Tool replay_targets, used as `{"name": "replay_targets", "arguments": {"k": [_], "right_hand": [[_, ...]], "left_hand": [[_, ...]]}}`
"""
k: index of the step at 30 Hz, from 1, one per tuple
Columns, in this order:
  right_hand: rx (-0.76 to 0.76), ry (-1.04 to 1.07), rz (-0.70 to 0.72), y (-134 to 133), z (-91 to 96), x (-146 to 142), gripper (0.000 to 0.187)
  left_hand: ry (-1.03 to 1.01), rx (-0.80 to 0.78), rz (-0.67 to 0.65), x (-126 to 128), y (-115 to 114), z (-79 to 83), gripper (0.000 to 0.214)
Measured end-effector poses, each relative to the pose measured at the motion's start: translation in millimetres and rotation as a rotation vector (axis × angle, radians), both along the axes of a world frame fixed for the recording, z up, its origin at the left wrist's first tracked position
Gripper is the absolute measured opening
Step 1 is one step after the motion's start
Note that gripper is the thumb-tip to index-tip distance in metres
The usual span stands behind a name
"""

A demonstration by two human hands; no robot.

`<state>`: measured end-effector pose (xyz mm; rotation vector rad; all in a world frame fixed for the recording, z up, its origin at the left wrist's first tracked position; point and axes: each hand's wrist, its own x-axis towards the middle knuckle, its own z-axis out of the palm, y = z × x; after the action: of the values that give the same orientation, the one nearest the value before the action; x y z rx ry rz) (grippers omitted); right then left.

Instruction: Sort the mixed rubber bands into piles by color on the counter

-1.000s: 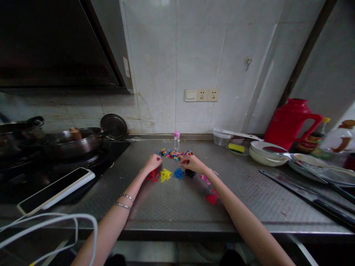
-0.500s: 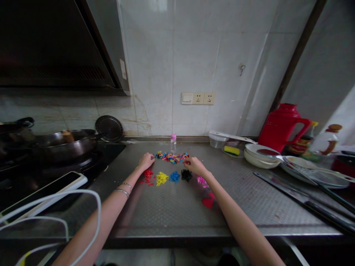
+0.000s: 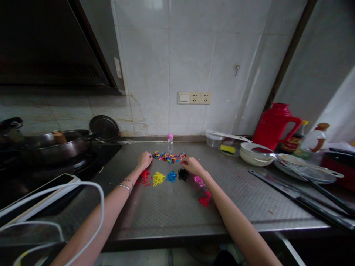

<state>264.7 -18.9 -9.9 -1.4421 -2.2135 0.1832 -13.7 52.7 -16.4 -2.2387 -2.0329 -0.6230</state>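
Observation:
A mixed heap of small coloured bands [image 3: 168, 157], probably rubber bands, lies across the steel counter [image 3: 166, 214]. At its left end is my left hand [image 3: 144, 160], fingers curled together; what they hold, if anything, is too small to see. My right hand [image 3: 192, 166] pinches at the heap's right end, its fingertip contents also unclear. Nearer me run single-colour piles: red [image 3: 145, 178], yellow [image 3: 158, 178], blue [image 3: 171, 176], black [image 3: 183, 174] and pink [image 3: 198, 180], partly behind my right wrist. By my right forearm lies a red flat piece [image 3: 204, 200].
Behind the heap stands a small clear bottle with a pink top [image 3: 170, 142]. To the right are a sponge [image 3: 227, 149], stacked bowls [image 3: 255, 159], a red thermos [image 3: 273, 127] and a long knife [image 3: 294, 197]. A pan [image 3: 63, 144] and white cables [image 3: 102, 207] are on the left.
The whole view has shifted a little, so the scene sits further left. Both hands stay at the ends of the mixed heap, with hardly any visible movement.

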Motion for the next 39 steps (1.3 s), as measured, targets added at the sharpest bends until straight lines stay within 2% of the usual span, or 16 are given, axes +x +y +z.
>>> {"name": "replay_targets", "arguments": {"k": [7, 14, 19, 23, 28, 32, 39], "right_hand": [[0.013, -0.022, -0.009, -1.9, 4.3, 0.3, 0.026], [0.012, 0.013, 0.0, 0.4, 2.3, 1.2, 0.025], [0.06, 0.124, 0.018, 4.8, -3.3, -1.8, 0.025], [0.088, 0.322, 0.09, 8.2, -4.6, -10.1, 0.028], [-0.03, 0.537, 0.215, 2.7, 0.3, -24.3, 0.048], [-0.152, 0.627, 0.338, -6.3, 4.5, -35.6, 0.069], [-0.281, 0.714, 0.433, -10.8, 6.2, -40.7, 0.063]], "left_hand": [[-0.081, 0.056, 0.008, -3.9, -4.3, 5.9, 0.023], [-0.215, 0.146, -0.073, -5.0, -5.1, 12.6, 0.022], [-0.402, 0.205, -0.188, 10.9, -14.1, 16.1, 0.02], [-0.515, 0.181, -0.314, 33.9, -34.3, 23.9, 0.02], [-0.498, 0.135, -0.418, 57.0, -63.6, 32.3, 0.02], [-0.469, 0.083, -0.481, 65.7, -76.3, 32.7, 0.018], [-0.457, 0.021, -0.544, 71.8, -83.0, 30.1, 0.015]]}}
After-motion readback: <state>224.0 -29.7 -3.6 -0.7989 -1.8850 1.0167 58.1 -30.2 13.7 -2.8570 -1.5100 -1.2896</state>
